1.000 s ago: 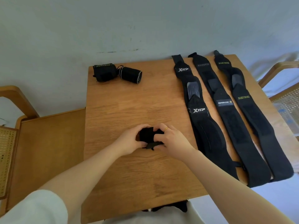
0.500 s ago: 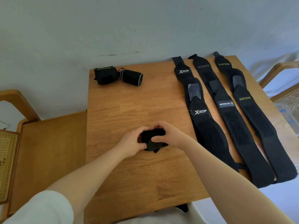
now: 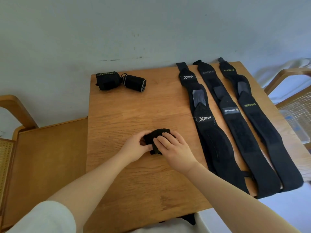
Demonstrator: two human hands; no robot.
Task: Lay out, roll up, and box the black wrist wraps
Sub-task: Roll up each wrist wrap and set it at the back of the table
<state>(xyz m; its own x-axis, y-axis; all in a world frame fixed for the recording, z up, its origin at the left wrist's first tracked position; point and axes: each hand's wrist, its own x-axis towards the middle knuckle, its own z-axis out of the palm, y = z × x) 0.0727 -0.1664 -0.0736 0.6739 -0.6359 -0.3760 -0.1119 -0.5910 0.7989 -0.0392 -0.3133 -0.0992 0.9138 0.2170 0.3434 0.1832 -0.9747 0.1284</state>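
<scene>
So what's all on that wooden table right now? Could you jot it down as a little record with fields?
surface: light wooden table
in hand: black fabric wrist wrap, partly rolled
left hand: grips the roll's left end
right hand: fingers curled over the roll's top
finished: two rolled black wraps lying side by side at the far left corner
waiting: three long black wraps laid flat, side by side on the right
box: none clearly seen
</scene>
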